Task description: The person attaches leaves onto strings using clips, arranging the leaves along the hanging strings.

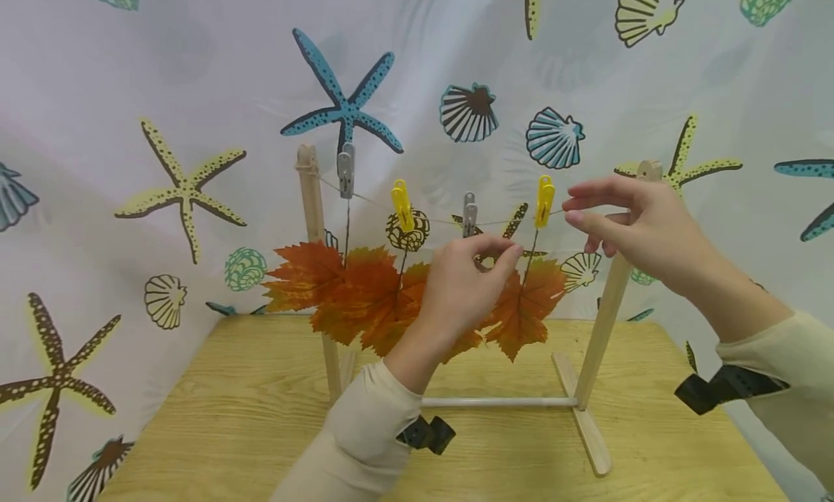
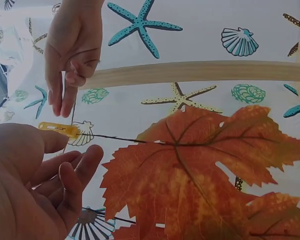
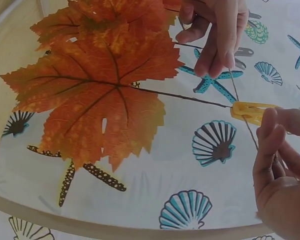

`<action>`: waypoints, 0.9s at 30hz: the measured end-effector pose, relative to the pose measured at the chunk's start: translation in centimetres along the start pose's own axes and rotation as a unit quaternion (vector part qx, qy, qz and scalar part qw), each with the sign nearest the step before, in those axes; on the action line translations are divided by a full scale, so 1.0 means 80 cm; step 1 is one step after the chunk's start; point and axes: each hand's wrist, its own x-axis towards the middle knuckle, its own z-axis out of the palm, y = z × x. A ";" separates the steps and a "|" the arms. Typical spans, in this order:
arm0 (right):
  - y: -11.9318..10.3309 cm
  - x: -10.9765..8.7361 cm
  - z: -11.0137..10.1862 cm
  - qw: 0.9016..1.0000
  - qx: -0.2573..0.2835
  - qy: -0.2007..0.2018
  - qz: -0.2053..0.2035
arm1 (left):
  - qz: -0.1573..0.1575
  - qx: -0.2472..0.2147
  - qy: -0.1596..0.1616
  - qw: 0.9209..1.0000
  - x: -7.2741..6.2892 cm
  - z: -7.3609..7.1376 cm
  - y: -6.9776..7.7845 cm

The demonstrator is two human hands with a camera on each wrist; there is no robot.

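Observation:
Thin string [image 1: 374, 202] spans a small wooden frame, and orange artificial leaves [image 1: 521, 310] hang from it by their dark stems. Two grey clothespins [image 1: 346, 172] and two yellow clothespins [image 1: 544, 201] sit along the string. My left hand [image 1: 465, 288] is in front of the leaves, below the string, its thumb and fingers apart in the left wrist view. Just right of the rightmost yellow clothespin [image 3: 247, 112], my right hand [image 1: 645, 227] has its fingers extended by the string, thumb apart from them. Part of the leaves is hidden behind my left hand.
The frame has two upright wooden posts [image 1: 606, 328], flat wooden feet [image 1: 591, 440] and a white crossbar [image 1: 502, 402] low between them. It stands on a wood-grain table [image 1: 228, 415]. A white curtain [image 1: 215, 67] printed with starfish and shells hangs behind.

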 end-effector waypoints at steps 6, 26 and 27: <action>0.018 -0.015 0.005 0.999 0.027 0.016 0.003 | 0.034 0.040 0.012 0.999 -0.007 -0.008 -0.011; 0.093 -0.068 0.049 0.994 0.104 -0.023 0.029 | 0.086 0.102 -0.035 0.991 -0.062 -0.054 -0.085; 0.097 -0.070 0.052 0.993 0.111 -0.024 0.029 | 0.078 0.105 -0.041 0.991 -0.064 -0.055 -0.089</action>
